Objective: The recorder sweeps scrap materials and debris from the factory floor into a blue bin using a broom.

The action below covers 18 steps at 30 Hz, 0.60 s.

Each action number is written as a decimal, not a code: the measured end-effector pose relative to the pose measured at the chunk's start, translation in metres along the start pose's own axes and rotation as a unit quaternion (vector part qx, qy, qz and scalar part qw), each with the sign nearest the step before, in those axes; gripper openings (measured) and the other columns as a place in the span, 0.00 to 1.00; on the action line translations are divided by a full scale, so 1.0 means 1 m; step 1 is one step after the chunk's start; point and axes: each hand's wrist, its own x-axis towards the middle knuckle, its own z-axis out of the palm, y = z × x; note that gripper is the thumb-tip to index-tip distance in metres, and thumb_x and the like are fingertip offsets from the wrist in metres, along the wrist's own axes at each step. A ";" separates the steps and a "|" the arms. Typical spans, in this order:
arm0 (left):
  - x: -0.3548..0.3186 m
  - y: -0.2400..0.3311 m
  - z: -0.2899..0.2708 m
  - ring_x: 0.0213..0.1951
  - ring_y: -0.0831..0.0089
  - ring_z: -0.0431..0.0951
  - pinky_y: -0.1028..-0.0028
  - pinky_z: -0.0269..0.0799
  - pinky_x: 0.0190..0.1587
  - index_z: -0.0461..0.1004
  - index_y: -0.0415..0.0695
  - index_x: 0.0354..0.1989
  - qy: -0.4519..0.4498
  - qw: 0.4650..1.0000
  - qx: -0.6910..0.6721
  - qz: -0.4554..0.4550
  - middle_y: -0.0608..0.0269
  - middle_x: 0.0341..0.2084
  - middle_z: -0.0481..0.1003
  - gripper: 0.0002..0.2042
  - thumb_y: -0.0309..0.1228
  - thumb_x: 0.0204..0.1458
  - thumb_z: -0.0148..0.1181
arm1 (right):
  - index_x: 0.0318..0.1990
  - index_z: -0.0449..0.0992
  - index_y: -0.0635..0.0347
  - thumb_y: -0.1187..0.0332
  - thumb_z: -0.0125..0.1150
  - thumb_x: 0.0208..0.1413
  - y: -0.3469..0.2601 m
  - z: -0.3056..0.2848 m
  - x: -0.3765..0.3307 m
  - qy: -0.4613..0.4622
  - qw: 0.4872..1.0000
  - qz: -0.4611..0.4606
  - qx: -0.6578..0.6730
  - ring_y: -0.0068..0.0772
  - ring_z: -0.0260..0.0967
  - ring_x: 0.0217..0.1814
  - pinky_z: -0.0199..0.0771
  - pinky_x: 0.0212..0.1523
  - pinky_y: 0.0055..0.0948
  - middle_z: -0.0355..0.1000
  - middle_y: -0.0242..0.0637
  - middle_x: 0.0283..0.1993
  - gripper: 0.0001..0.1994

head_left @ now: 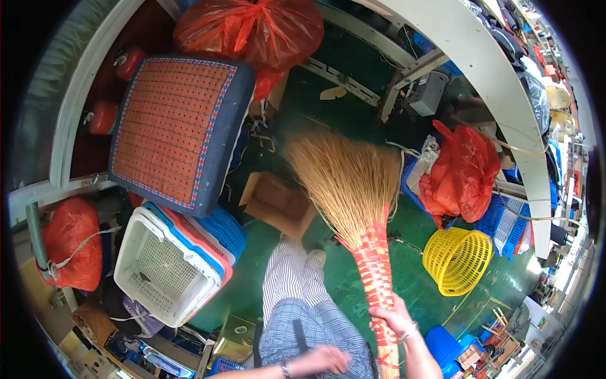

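1. Your right hand (392,319) is wrapped tight round the straw-coloured broom with the red woven binding (353,189), bristles fanned over the green floor (410,278) beside the flattened brown cardboard box (278,203).
2. It looks light, the bristles springy and brittle: grip the stiff, ridged binding.
3. Your left hand (322,361) is loosely curled, blurred, holding nothing.

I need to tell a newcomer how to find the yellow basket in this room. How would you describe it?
Start from the green floor and find the straw broom that the right hand grips by its red-wrapped handle. Just right of the broom, the yellow basket lies tipped on its side. It is the only yellow, round openwork basket; its neighbours are blue crates and a red bag.
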 end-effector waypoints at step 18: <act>0.279 0.131 -0.438 0.32 0.59 0.76 0.68 0.70 0.34 0.71 0.26 0.32 0.704 0.623 -0.003 0.342 0.46 0.30 0.76 0.12 0.23 0.41 0.51 | 0.38 0.72 0.64 0.58 0.67 0.30 0.047 -0.083 0.321 0.153 0.819 -0.204 -0.514 0.47 0.72 0.40 0.70 0.42 0.36 0.73 0.50 0.37 0.25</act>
